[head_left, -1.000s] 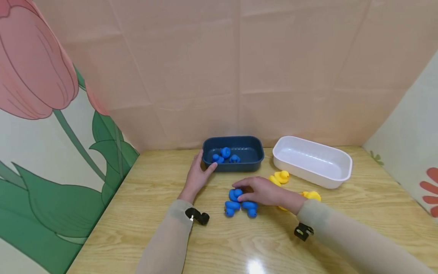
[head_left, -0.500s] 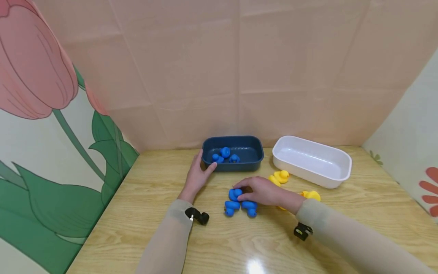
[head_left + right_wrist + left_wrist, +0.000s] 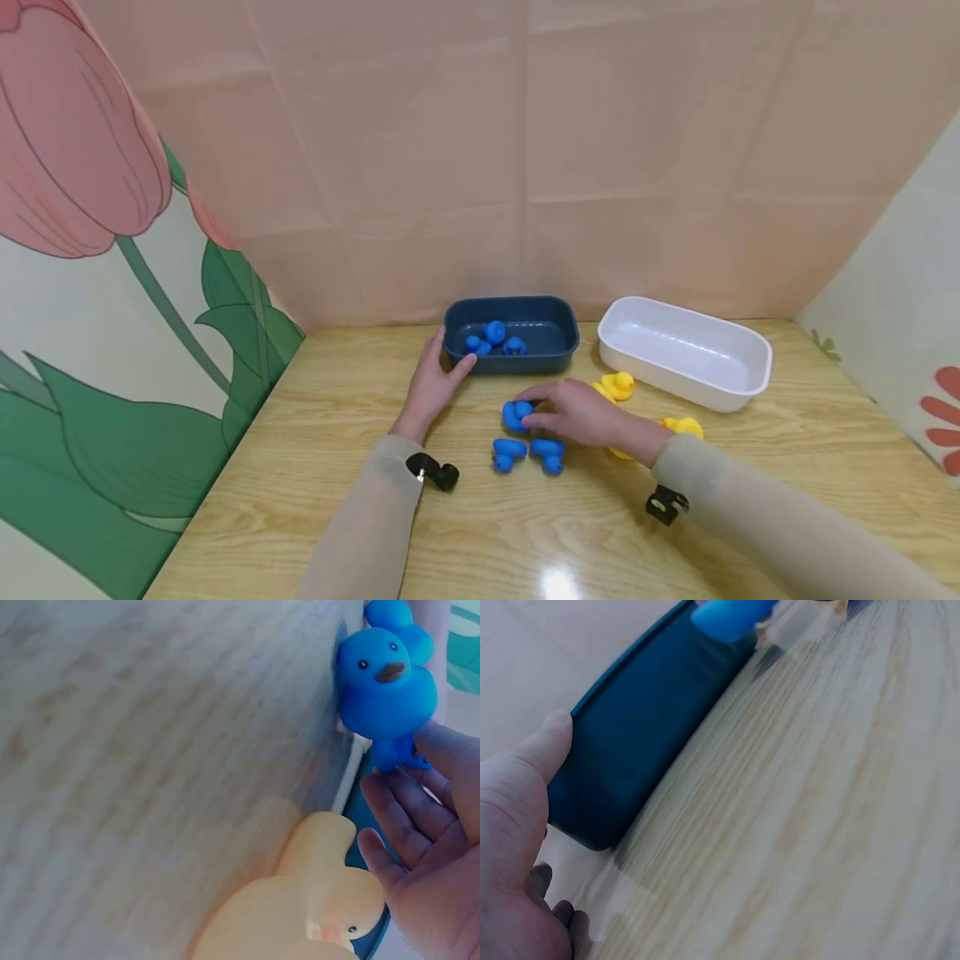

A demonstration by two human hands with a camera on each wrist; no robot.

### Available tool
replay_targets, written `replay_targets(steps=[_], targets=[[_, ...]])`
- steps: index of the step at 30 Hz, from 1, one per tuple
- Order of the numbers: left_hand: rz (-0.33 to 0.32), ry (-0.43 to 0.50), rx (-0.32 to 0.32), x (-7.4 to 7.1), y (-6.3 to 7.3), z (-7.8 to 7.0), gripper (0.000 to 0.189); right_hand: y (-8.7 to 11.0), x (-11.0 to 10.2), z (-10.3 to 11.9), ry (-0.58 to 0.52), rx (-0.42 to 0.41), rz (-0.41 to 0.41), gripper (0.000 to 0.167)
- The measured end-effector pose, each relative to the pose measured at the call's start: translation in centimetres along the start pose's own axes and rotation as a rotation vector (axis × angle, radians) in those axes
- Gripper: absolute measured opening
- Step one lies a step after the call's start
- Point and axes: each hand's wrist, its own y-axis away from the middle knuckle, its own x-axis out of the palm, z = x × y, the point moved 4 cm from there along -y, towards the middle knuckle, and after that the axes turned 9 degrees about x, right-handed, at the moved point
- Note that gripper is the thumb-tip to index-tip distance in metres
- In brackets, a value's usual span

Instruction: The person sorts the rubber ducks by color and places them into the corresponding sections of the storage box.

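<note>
My left hand point(image 3: 432, 383) holds the left end of a dark blue bin point(image 3: 551, 363), thumb on its near side and fingers along the end. Three blue rubber ducks point(image 3: 493, 333) lie inside that bin. In front of it, my right hand point(image 3: 581, 414) pinches another blue rubber duck point(image 3: 514, 416) between thumb and fingers, just over the table. Closer to me are two more blue ducks, a left one point(image 3: 507, 455) and a right one point(image 3: 550, 456). The right wrist view shows a blue duck point(image 3: 386, 697) in front, partly hiding the held one point(image 3: 391, 754).
Yellow rubber ducks point(image 3: 618, 385) sit right of the blue ones, partly covered by my right hand and wrist; one yellow duck point(image 3: 684, 427) lies by the sleeve. A white bin point(image 3: 693, 382) stands at the back right. A pink cloth backdrop point(image 3: 390, 208) rises behind the table.
My right hand has risen slightly with the pinched blue duck, which has come away from the two ducks nearer me. My left hand stays on the dark blue bin.
</note>
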Motion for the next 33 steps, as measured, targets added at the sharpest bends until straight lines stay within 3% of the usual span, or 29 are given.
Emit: replay_targets(steps=[15, 33], targets=[[-0.002, 0.022, -0.010, -0.1, 0.1, -0.2, 0.092, -0.1, -3.7, 0.6, -0.023, 0.009, -0.188, 0.040], [0.002, 0.004, -0.016, 0.0, 0.1, -0.2, 0.092, -1.7, -7.3, 0.0, 0.042, 0.115, -0.281, 0.045]])
